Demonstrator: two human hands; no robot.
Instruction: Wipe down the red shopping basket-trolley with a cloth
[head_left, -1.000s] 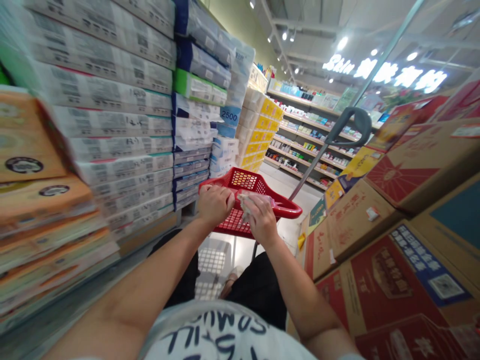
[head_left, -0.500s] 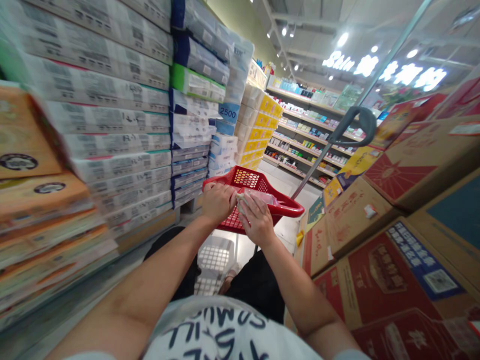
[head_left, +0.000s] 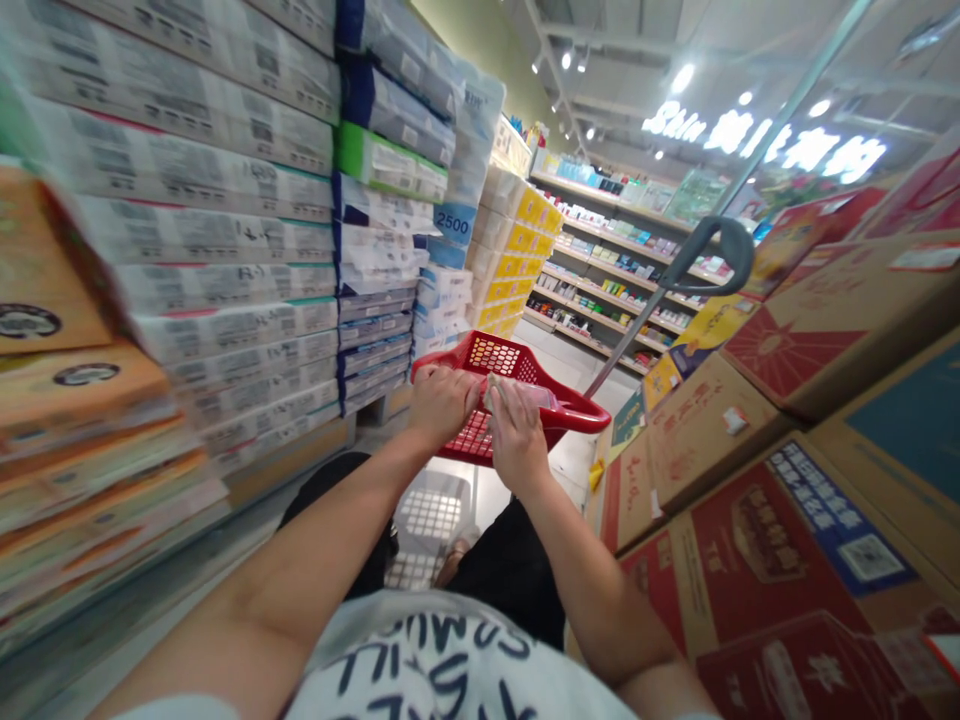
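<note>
A red plastic shopping basket (head_left: 577, 412) with a long grey pull handle (head_left: 716, 247) stands in the aisle in front of me. My left hand (head_left: 442, 402) is closed in a fist at the basket's near rim. My right hand (head_left: 514, 432) is closed around a small pale packet (head_left: 517, 393), held just over the basket's inside. The two hands almost touch. Most of the packet is covered by my fingers.
Tall stacks of wrapped tissue packs (head_left: 225, 250) wall the left side. Red and brown cartons (head_left: 787, 420) pile up on the right. Store shelves (head_left: 615, 270) cross the far end of the narrow aisle. The tiled floor (head_left: 427, 520) shows below my arms.
Both hands and the basket have shifted slightly right and up in view. The right hand has closed further over the packet, bringing it nearer the left hand.
</note>
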